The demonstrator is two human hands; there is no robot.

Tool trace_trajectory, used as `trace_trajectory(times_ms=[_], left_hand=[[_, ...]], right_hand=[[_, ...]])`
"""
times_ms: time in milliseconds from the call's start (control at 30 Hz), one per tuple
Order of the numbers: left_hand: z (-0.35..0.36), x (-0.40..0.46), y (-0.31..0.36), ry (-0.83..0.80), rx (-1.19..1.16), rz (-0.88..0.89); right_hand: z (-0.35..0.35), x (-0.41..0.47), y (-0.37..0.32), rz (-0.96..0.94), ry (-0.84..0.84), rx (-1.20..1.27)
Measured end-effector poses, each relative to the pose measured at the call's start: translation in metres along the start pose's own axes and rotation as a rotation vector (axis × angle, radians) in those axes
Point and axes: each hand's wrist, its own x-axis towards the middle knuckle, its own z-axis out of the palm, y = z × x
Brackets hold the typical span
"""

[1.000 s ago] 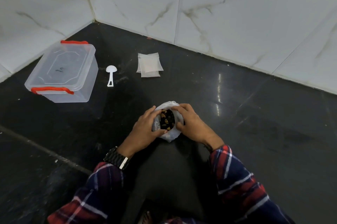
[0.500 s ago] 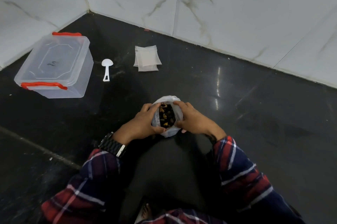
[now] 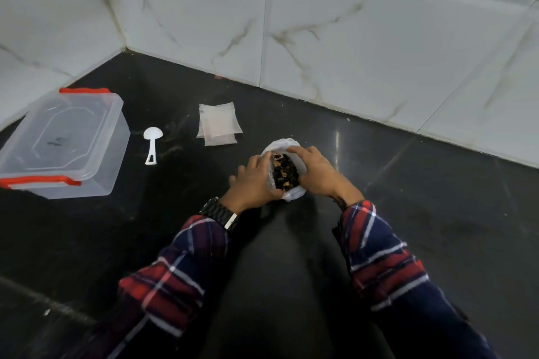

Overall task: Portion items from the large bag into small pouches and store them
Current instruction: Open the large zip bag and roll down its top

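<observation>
I am gripping the white large bag point(image 3: 284, 180) at frame centre with my left hand point(image 3: 253, 183) and right hand point(image 3: 316, 172), fingers curled on its rim, spreading the mouth so the dark pieces show, likely for scooping. Outward, upper left: small pouches point(image 3: 218, 123), a white scoop point(image 3: 152, 145), a lidded clear container point(image 3: 62, 142) waiting for storage

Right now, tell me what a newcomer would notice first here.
Near the middle, the left hand and right hand hold open a white bag of dark pieces. Far left stands a lidded clear box with red clips; a white scoop and clear pouches lie between them.
</observation>
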Motion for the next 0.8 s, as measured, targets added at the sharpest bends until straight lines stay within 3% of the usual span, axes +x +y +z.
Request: trace_trajectory(times_ms=[133,300,533,667,800], left_hand=[[0.014,0.017,-0.011,0.039,0.063,-0.001],[0.018,0.023,-0.024,0.03,0.078,0.055],[0.006,0.018,-0.035,0.258,-0.441,0.222],[-0.017,0.022,-0.039,0.425,-0.481,0.154],[-0.043,0.036,-0.063,0.6,-0.55,-0.026]], right_hand=[[0.006,0.016,0.012,0.029,-0.051,0.002],[0.015,0.017,0.026,0.0,0.05,0.135],[0.002,0.012,0.019,-0.175,0.217,0.24],[0.001,0.03,-0.023,-0.252,0.283,0.28],[0.01,0.062,-0.064,-0.258,0.216,0.243]])
